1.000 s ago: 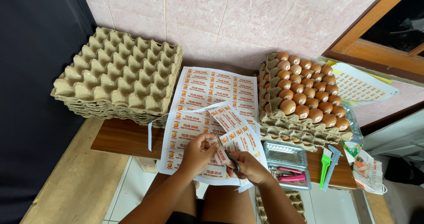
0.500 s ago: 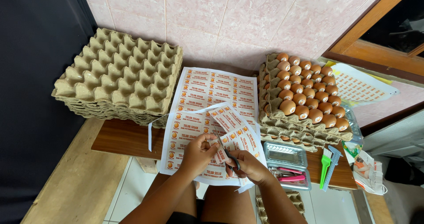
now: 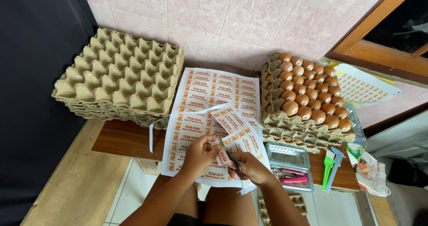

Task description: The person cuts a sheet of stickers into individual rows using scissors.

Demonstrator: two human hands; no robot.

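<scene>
My left hand (image 3: 199, 154) pinches a printed sheet of orange-and-white labels (image 3: 236, 128) near its lower edge. My right hand (image 3: 252, 167) grips scissors (image 3: 228, 157) whose blades bite into that sheet between the two hands. A thin white offcut strip (image 3: 169, 118) curls away to the left. Under the held sheet lies a larger label sheet (image 3: 209, 92) flat on the wooden bench (image 3: 125, 139).
A stack of empty grey egg trays (image 3: 120, 79) stands at the left. Stacked trays with brown eggs (image 3: 307, 99) stand at the right, another label sheet (image 3: 361, 88) behind them. A clear plastic box (image 3: 290, 159), a pink stapler (image 3: 292, 176) and a green-handled tool (image 3: 327, 168) lie near my right hand.
The scissors have worked slightly further into the held sheet; both hands stay almost where they were.
</scene>
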